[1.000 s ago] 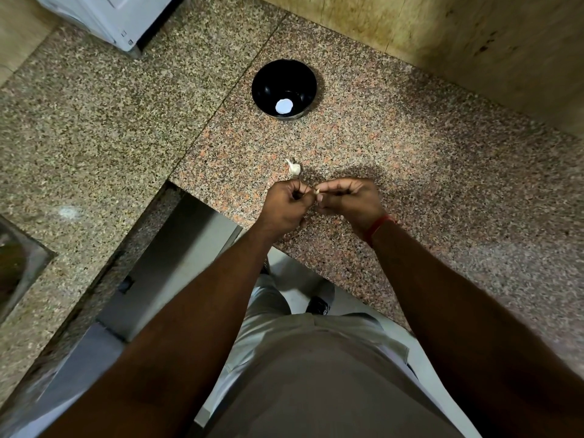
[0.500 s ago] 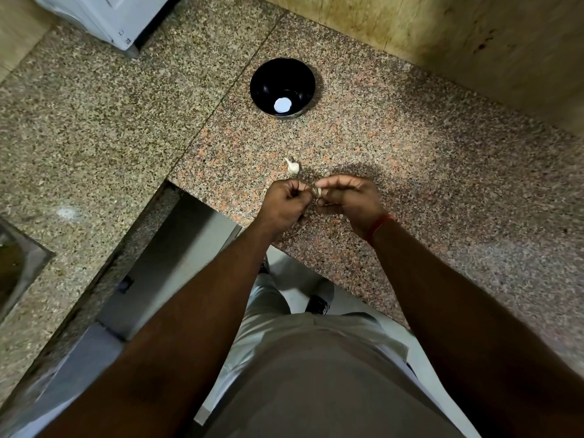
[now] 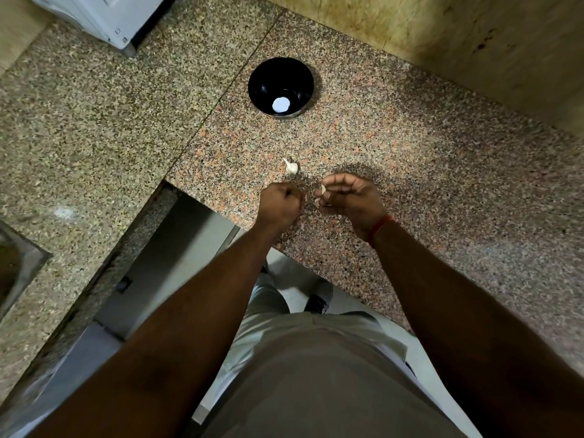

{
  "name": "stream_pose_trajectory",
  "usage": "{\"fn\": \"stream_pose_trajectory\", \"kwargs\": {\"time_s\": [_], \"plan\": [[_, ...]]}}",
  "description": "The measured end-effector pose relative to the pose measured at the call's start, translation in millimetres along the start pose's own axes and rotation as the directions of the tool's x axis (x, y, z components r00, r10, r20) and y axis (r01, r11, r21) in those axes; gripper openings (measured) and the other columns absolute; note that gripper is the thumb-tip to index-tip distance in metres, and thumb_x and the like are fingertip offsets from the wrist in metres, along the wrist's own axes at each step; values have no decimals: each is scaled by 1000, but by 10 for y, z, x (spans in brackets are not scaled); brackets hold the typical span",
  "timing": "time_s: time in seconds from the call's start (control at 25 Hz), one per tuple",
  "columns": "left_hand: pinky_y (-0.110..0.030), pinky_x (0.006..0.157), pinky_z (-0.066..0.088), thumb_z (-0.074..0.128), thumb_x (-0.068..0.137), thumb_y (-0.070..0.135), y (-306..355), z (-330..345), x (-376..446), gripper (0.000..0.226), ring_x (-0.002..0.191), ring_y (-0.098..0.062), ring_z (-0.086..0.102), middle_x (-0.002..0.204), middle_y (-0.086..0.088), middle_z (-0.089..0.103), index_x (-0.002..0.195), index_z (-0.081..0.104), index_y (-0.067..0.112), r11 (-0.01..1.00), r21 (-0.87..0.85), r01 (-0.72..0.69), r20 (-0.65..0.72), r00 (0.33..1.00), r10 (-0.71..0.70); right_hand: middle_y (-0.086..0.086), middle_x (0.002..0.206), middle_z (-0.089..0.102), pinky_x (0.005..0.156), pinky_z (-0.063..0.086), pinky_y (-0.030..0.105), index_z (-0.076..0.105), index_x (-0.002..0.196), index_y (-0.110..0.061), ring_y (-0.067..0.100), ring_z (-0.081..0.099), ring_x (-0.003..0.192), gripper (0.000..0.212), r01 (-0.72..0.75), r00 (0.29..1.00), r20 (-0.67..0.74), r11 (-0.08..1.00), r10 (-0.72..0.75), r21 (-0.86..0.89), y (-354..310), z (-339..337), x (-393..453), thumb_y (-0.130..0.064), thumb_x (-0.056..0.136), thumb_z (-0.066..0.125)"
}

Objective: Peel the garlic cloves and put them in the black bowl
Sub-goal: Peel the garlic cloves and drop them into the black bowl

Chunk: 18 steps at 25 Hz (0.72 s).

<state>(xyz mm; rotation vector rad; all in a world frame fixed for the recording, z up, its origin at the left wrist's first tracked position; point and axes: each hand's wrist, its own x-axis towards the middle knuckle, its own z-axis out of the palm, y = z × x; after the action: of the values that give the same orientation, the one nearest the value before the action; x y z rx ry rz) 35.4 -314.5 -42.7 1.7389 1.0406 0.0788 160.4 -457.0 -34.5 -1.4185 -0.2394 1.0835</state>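
The black bowl (image 3: pixel 264 79) stands on the granite counter at the back, with a round white spot at its bottom. A garlic piece with a pointed tip (image 3: pixel 292 167) lies on the counter just beyond my hands. My right hand (image 3: pixel 349 197) pinches a small pale garlic clove (image 3: pixel 323 188) at its fingertips. A small gap separates it from my left hand (image 3: pixel 279 202), which is curled into a fist. What that fist holds, if anything, is hidden.
The speckled counter (image 3: pixel 410 184) has an inner corner edge (image 3: pixel 177 188) close to my left hand. A white appliance (image 3: pixel 104 20) sits at the back left, a metal sink (image 3: pixel 15 263) at the far left, and a stained wall (image 3: pixel 458 42) behind the bowl.
My hands were joined on the clove and have pulled apart. The clove stays in my right hand, and my left hand has drawn slightly left.
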Motion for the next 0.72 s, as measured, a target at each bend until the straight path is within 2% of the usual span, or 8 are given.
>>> {"fn": "stream_pose_trajectory", "kwargs": {"time_s": [0.12,0.32,0.44,0.52,0.56,0.64,0.72], "plan": [[-25,48,55,63,97,16,-21,27,8,27,45,-17,65,59,-7,68,75,73,6,988,140,-65,-47,996,72,28,113,70,72,61,41,64,114,-2,25,71,87,26,-11,1000,-2,1000,11,-13,12,-12,13,9,90,66],[-14,55,51,81,82,6,17,56,-5,7,53,4,62,70,1,72,77,77,4,990,100,-95,-83,991,103,17,95,72,72,62,43,68,109,-8,25,72,81,27,-3,1000,-31,993,-1,-122,14,-10,30,8,87,70],[-15,48,45,83,84,13,23,71,21,26,42,4,52,55,11,63,62,69,15,996,51,-79,-102,991,83,22,96,72,74,63,47,68,108,-6,26,72,81,27,12,999,-49,978,-23,-207,16,-2,38,5,85,75],[-15,45,42,78,89,15,20,84,29,43,37,2,46,44,13,53,52,58,22,992,71,-102,-127,986,111,15,93,74,76,64,49,69,110,-6,25,73,82,28,14,998,-48,966,-28,-256,39,-4,57,5,85,76],[-13,45,41,76,90,13,18,90,39,44,37,2,47,44,14,53,51,57,23,989,94,-116,-132,983,128,12,91,75,76,64,49,69,111,-7,25,73,82,30,19,998,-47,958,-34,-286,55,-9,67,5,84,76],[-8,50,44,74,85,4,29,96,52,29,47,5,57,57,12,63,61,69,19,981,137,-141,-107,982,156,10,90,76,75,64,47,70,113,-10,25,75,81,33,32,998,-47,939,-51,-341,72,-18,79,3,83,78],[-11,62,53,75,81,0,54,98,51,14,64,-4,69,74,3,74,78,78,13,977,154,-147,-94,982,162,9,88,77,74,65,46,71,116,-13,24,75,79,39,46,997,-44,925,-68,-378,76,-10,84,4,82,79]]}}
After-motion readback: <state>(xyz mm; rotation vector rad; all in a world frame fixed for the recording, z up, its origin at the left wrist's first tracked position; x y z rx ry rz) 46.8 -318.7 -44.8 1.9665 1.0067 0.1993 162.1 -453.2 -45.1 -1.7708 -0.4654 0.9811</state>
